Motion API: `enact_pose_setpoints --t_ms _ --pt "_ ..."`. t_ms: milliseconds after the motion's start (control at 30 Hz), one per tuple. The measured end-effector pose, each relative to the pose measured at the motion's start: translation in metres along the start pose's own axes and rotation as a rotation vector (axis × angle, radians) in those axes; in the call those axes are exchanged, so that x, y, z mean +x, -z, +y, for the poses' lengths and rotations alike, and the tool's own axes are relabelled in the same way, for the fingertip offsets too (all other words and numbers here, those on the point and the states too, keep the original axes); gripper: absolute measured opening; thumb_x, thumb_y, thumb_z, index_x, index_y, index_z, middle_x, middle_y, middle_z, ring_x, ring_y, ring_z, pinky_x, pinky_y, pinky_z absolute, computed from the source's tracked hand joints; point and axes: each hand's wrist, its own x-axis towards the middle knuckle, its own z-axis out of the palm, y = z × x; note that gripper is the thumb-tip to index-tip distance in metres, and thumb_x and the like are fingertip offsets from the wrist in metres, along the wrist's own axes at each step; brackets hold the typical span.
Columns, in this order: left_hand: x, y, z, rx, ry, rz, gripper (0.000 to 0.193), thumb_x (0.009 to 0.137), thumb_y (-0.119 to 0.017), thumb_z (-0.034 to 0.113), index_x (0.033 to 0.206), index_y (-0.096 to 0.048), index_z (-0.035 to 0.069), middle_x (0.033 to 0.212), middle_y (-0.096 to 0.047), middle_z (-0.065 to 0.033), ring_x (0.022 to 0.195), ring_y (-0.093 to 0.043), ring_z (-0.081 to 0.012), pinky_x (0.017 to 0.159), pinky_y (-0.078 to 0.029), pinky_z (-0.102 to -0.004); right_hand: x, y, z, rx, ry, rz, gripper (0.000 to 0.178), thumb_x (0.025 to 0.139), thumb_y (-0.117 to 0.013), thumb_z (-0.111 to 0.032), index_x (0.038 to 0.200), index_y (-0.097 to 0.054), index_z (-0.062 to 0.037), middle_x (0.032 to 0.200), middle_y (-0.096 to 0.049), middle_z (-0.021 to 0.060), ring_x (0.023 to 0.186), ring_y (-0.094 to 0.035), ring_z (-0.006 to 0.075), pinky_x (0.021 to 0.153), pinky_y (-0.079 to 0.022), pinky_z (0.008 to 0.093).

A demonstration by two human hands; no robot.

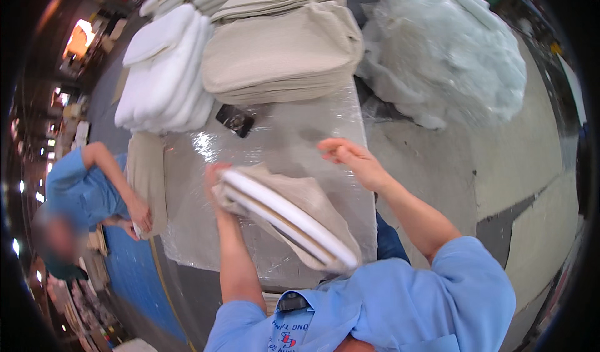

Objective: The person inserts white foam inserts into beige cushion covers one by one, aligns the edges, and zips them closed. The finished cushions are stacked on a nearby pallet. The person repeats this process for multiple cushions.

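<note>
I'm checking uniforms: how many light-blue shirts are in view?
2: the wearer's shirt at the lower edge, and the co-worker's shirt at the left, beside the table. More may be hidden farther back.

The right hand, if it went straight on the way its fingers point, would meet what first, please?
Across the tabletop, the right hand would probably meet the dark, flat device near the beige stack; the hand may be raised, so it could pass above.
</note>
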Motion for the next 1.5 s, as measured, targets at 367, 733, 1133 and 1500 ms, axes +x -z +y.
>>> enact_pose_setpoints --t_ms 367,733,1133,1500 --pt "-0.223 0.037 0.01 -0.051 0.094 0.434 0.056 0.111 -0.053 0.039 0.154 -0.045 0.004 0.152 -0.05 -0.0169 0.14 -0.051 -0.0297 0.12 -0.039 -0.0478 -0.11 0.028 0.029 0.093 0.005 0.368 0.049 0.116 -0.04 -0.044 0.14 -0.066 -0.01 0.131 -0.069 0.003 0.123 -0.057 0.0164 0.11 -0.04 0.0348" --pt "-0.325 0.035 -0.019 0.125 -0.045 0.278 0.057 0.11 -0.052 0.054 0.135 -0.052 0.003 0.13 -0.052 -0.0119 0.126 -0.052 -0.0251 0.112 -0.042 -0.0439 -0.084 0.023 0.026 0.185 0.155 0.332 0.039 0.11 -0.052 -0.037 0.126 -0.07 -0.0061 0.117 -0.071 0.0036 0.107 -0.06 0.0135 0.098 -0.043 0.0302" --pt "-0.362 0.001 -0.029 0.096 0.133 -0.267 0.07 0.109 -0.049 0.049 0.159 -0.044 0.0 0.157 -0.049 -0.02 0.14 -0.054 -0.0308 0.113 -0.048 -0.043 -0.007 0.037 0.03 0.213 0.215 0.525 0.035 0.11 -0.058 -0.039 0.096 -0.069 -0.0081 0.085 -0.064 -0.0027 0.075 -0.057 0.009 0.07 -0.047 0.0281" --pt "-0.199 -0.174 0.007 0.01 0.131 -0.658 0.062 0.104 -0.058 0.026 0.159 -0.046 -0.002 0.158 -0.051 -0.0206 0.145 -0.051 -0.0296 0.12 -0.039 -0.039 0.038 0.039 0.028 0.165 0.042 0.553 0.068 0.113 -0.041 -0.055 0.09 -0.078 -0.0026 0.083 -0.073 0.0068 0.078 -0.067 0.0189 0.08 -0.053 0.0359"
